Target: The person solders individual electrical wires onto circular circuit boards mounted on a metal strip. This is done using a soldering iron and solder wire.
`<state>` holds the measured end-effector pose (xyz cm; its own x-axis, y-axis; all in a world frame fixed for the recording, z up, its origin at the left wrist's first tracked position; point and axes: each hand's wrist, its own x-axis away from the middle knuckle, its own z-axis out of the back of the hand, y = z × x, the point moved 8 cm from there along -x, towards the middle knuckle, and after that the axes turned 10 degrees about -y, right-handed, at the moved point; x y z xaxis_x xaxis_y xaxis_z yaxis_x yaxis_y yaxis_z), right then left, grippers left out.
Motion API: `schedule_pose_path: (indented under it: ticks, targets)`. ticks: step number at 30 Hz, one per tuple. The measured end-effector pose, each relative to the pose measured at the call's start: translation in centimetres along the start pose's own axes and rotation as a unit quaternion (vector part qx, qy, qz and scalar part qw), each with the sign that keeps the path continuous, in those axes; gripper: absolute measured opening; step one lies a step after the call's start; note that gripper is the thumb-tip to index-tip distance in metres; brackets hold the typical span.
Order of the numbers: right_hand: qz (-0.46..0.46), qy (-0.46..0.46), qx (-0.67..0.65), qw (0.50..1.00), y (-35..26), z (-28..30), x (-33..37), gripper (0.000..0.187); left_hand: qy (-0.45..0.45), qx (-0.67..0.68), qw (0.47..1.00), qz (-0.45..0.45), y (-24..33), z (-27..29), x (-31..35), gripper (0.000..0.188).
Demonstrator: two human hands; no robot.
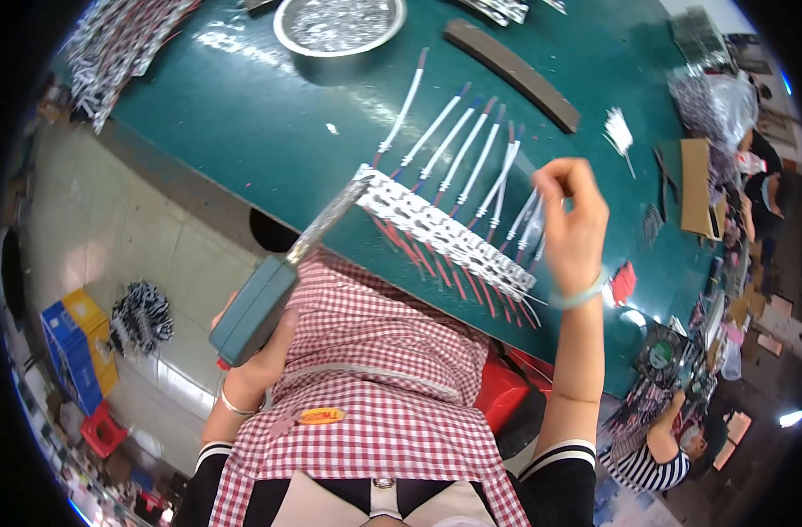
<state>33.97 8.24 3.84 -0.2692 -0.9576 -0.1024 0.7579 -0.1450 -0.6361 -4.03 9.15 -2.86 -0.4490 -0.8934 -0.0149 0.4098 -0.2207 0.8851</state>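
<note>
Student: What does the left hand (pixel 262 362) hold?

Instructor: It is wrapped around a boxy grey-green tool (pixel 256 309), whose long metallic shaft (pixel 323 223) slants up and away to the right. The tip of the shaft overlaps the left end of a white connector strip (pixel 446 234); whether the two touch cannot be told.

Student: And the position of that strip?

Instructor: It lies diagonally on the green worktop (pixel 216 145), near the edge closest to the person, its left end farther away than its right. White-sleeved wires (pixel 412 93) extend from its far side in a spaced row; red wires (pixel 403 244) extend from its near side toward the worktop's edge.

Student: How is the right hand (pixel 578 220) posed?

Instructor: Raised over the wires at the strip's right end, fingers curled and thumb close to them. Motion blurs it, so whether anything is pinched there cannot be told. A pale green band (pixel 580 297) circles the wrist.

Student: What else lies about?

Instructor: Beyond the row, a brown curved bar (pixel 513 75); farther left, a round dish (pixel 339 53) of shiny pieces; to the right, a white bundle (pixel 618 132) and a small red object (pixel 623 283).
</note>
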Motion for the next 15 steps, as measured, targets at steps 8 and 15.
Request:
schedule_pose_path:
  ticks: [8, 15]
  targets:
    - [0.151, -0.069, -0.046, 0.985, -8.2, -8.8, 1.3, 0.010, 0.013, 0.007, 1.000, -0.014, 0.9, 0.6, -0.3, 0.022]
    - [0.159, -0.054, 0.004, 0.986, -8.3, -9.7, 1.4, 0.013, -0.019, 0.002, 0.999, -0.049, 2.4, 0.6, -1.6, 0.021]
